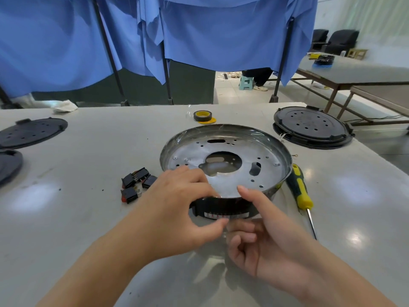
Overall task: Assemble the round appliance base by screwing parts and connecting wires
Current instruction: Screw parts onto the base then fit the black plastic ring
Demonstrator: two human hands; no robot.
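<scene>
While both hands' fingers grip one round base (225,160), three switches (136,183) lie beside; one screwdriver (301,189).

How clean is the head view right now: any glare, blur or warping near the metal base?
Head view: soft ceiling-light glare patches on the table; the shiny metal base reflects light but its holes read clearly; left hand and right hand are sharp; wide-angle bending curves the table edges; far chairs look soft.

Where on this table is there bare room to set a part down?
Bare patches: left-centre, between the black covers and the switches; and right, beyond the screwdriver. Crowded: the near rim of the metal base, where the left hand and right hand work.
</scene>
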